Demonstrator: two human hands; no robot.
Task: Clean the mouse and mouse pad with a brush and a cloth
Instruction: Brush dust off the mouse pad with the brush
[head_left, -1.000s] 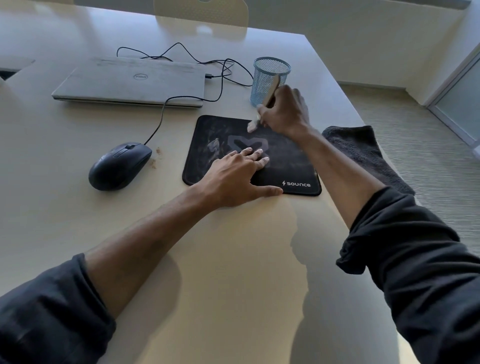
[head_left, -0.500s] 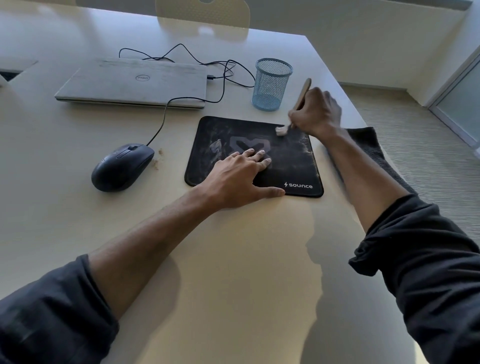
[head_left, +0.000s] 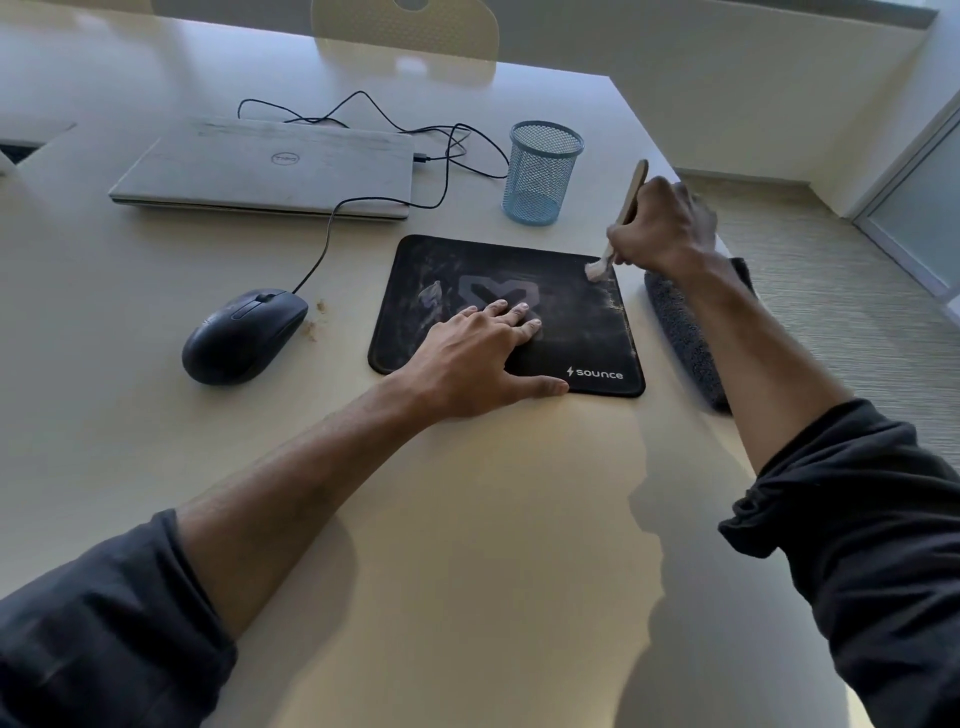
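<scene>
Fingers of the left hand (head_left: 470, 364) lie straight and spread flat on the black rectangular fabric mouse pad (head_left: 506, 314), pressing on its near half, with the thumb stretched out along the pad's near edge beside the white "sounce" lettering. Curled fingers of the right hand (head_left: 657, 228) grip the small wooden-handled brush (head_left: 623, 208) with pale bristles; the handle tilts up and away from the person, and the bristle tip touches the pad at its far right corner. Pale dusty smears mark the pad's surface around a grey emblem, and a line of light crumbs runs down its right edge. Left of the pad, well apart from both hands, the black corded computer mouse (head_left: 244, 335) sits on the cream-coloured table (head_left: 467, 519), with a few brown crumbs (head_left: 316, 319) just beside its right side. Its black cable (head_left: 363, 200) loops back toward the closed silver laptop (head_left: 265, 169) lying at the far side of the table. A light blue wire-mesh pen cup (head_left: 543, 174) stands upright between the laptop and the right hand. Just right of the pad, near the table's edge, lies the dark grey folded cloth (head_left: 685, 338), partly hidden under the right forearm. Both dark sleeves (head_left: 872, 519) are pushed up the forearms.
</scene>
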